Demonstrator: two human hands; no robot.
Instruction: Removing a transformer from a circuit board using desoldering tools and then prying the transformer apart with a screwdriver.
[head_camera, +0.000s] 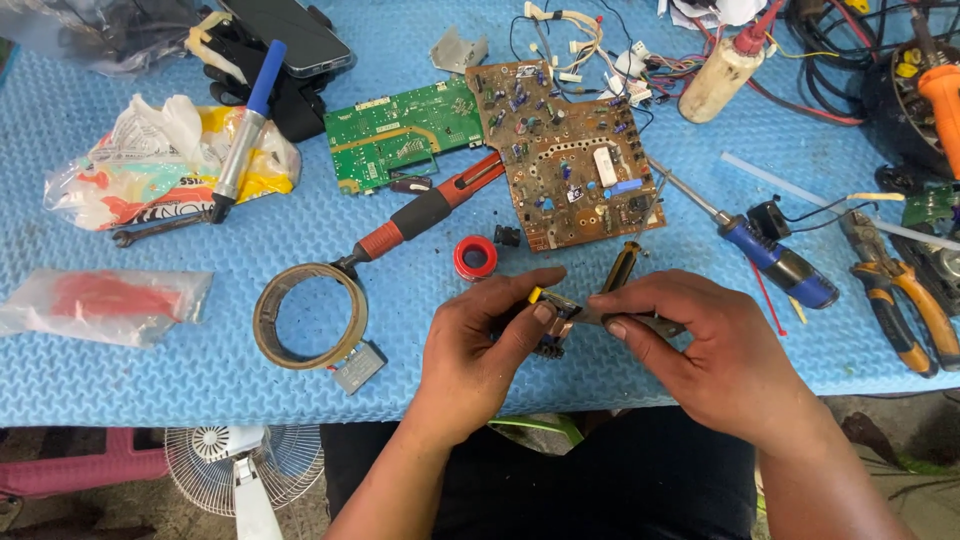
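My left hand (480, 345) pinches a small dark electronic part (553, 322) with a yellow end, low over the blue mat (200, 380). My right hand (690, 345) grips a slim metal tool (640, 322) whose tip meets that part. The two hands touch at their fingertips. A brown circuit board (570, 160) lies just behind them, with a green circuit board (395, 135) to its left. A small yellow-and-black screwdriver (622, 265) lies between the brown board and my right hand. Most of the held part is hidden by my fingers.
A red-and-black soldering iron (420, 212), a tape ring (310, 315) and a small red reel (475, 257) lie left of my hands. A blue screwdriver (775, 260) and orange pliers (905, 300) lie at the right. Plastic bags (160, 165) sit at the left; a fan (240, 465) stands below the table.
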